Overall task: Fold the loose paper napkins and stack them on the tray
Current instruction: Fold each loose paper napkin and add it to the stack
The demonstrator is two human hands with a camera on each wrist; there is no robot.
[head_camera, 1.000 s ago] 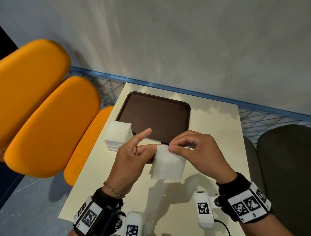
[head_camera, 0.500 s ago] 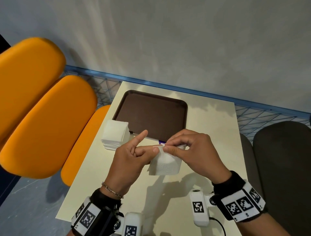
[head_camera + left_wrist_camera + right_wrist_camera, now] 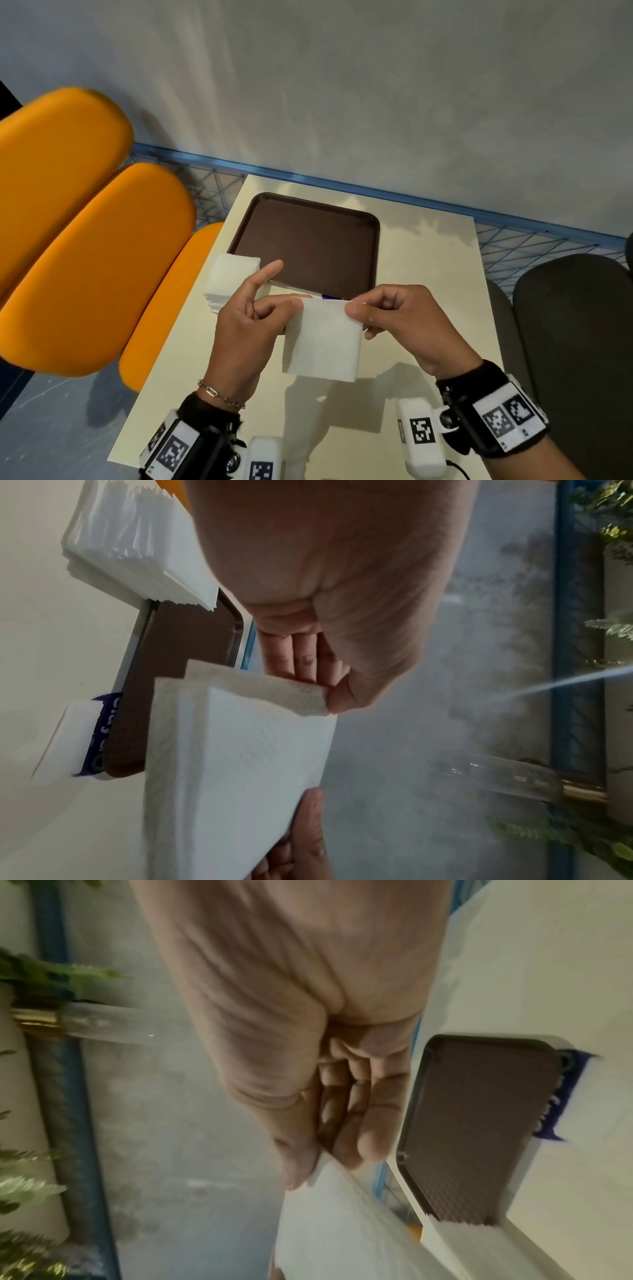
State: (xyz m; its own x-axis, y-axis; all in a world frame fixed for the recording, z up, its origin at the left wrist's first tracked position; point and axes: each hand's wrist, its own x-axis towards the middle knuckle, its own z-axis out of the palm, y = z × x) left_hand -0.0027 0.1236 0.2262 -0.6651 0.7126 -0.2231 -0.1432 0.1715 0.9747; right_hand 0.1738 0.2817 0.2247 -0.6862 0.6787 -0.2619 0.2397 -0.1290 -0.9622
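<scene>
A white paper napkin [image 3: 323, 341] hangs above the table, held by both top corners. My left hand [image 3: 260, 315] pinches its upper left corner with thumb and fingers, the index finger pointing up. My right hand [image 3: 387, 315] pinches the upper right corner. In the left wrist view the napkin [image 3: 240, 764] shows separate layers at the pinched edge. The right wrist view shows the napkin [image 3: 342, 1226] below the fingertips [image 3: 352, 1150]. A brown tray [image 3: 310, 245] lies behind the hands with nothing on it. A stack of white napkins [image 3: 231, 281] sits at the tray's near left corner.
A white packet with a purple band [image 3: 85, 737] lies against the tray's near edge. Orange padded seats [image 3: 92, 246] stand left of the cream table [image 3: 428, 274], a dark chair [image 3: 575, 342] on the right. A grey wall with a blue wire rail [image 3: 376, 192] runs behind.
Both hands have drawn apart along the napkin's top edge, from pinching close together to holding opposite corners. The napkin now hangs wider and flatter.
</scene>
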